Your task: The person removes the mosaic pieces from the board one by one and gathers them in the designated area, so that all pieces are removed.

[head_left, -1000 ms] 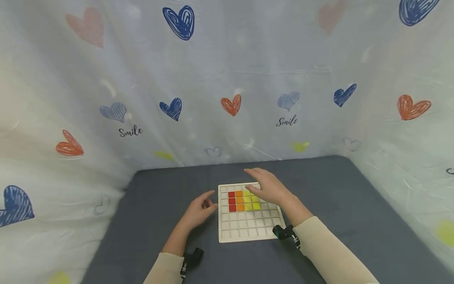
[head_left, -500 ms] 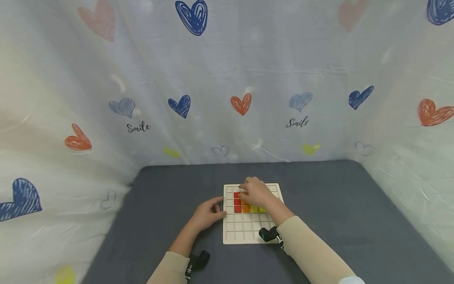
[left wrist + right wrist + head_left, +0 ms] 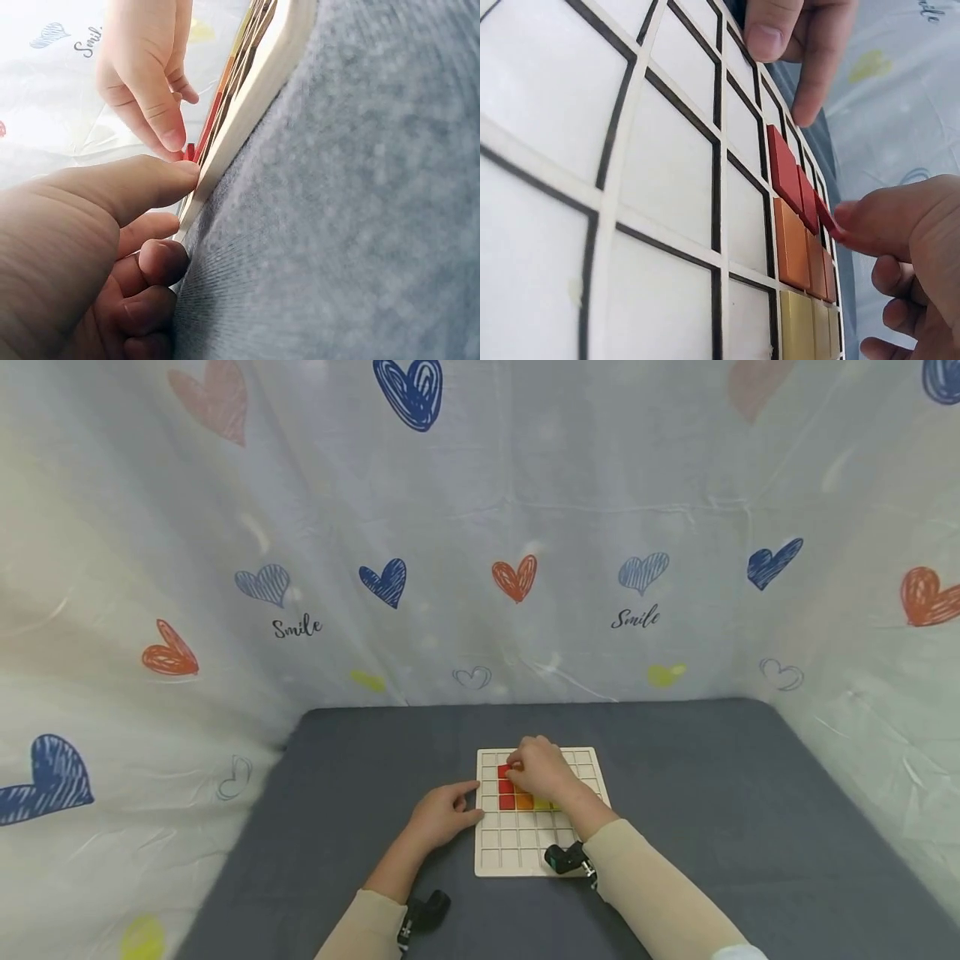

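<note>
One thin red tile [image 3: 827, 214] is pinched in the right hand [image 3: 543, 769]; the half-spread left hand [image 3: 439, 816] touches an apparently wooden grid [image 3: 510, 840].

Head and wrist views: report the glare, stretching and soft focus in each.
Head view: fairly even light, with pale glare streaks on the curtain; left wrist view: the curtain looks washed out behind the right hand; right wrist view: the board looks stretched, its near side looming much larger than its far side, and the curtain is soft.
</note>
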The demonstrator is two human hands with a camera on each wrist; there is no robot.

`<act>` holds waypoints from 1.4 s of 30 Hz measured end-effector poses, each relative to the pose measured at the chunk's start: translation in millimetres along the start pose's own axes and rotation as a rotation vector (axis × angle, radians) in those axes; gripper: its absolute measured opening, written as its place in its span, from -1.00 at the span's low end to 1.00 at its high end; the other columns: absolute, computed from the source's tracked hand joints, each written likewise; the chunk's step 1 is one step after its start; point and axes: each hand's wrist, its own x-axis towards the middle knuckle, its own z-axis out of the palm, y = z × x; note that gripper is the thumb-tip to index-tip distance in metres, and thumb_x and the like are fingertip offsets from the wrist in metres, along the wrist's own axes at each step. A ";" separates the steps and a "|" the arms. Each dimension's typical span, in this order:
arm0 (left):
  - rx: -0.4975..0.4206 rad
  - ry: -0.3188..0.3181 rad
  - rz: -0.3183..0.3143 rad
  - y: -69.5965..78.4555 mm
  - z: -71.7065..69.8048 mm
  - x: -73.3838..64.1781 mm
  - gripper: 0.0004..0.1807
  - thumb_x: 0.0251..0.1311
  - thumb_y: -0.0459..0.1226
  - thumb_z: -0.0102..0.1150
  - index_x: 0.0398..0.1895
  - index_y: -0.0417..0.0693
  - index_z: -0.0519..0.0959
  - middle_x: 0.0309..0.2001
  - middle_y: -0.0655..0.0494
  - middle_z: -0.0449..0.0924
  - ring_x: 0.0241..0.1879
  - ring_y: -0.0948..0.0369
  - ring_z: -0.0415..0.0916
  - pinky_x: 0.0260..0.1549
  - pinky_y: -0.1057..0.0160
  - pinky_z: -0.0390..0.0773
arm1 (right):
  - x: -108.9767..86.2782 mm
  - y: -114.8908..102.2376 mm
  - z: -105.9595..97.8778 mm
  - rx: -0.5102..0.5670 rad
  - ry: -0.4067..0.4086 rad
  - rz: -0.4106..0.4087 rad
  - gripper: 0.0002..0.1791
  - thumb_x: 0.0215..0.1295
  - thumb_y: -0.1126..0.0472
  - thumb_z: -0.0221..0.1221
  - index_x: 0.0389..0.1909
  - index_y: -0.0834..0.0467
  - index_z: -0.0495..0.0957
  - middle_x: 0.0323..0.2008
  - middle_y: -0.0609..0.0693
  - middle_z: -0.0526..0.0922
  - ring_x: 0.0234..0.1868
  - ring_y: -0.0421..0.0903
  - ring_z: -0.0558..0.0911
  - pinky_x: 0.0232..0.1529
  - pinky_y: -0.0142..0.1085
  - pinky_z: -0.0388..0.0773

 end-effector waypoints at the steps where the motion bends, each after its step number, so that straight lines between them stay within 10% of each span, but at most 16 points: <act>1: 0.001 0.002 0.001 0.0 -0.2 0.1 -0.39 0.28 -0.10 0.40 0.35 -0.12 0.56 -0.69 0.26 0.28 -0.71 0.31 0.16 -0.64 0.29 0.18 | 0.6 0.0 0.3 0.004 0.008 0.002 -0.77 0.33 0.12 0.38 -0.08 0.13 0.80 -0.23 -0.03 0.60 -0.12 0.00 0.50 0.04 0.00 0.43; 42: 0.037 0.026 0.016 2.1 2.0 -2.6 -0.42 0.27 -0.10 0.42 0.33 -0.09 0.59 -0.68 0.26 0.31 -0.71 0.32 0.16 -0.66 0.30 0.17 | -37.4 26.0 -31.9 0.345 0.226 0.065 -0.71 0.36 0.19 0.37 0.07 0.10 0.75 -0.25 -0.12 0.49 -0.16 -0.07 0.36 -0.24 -0.14 0.35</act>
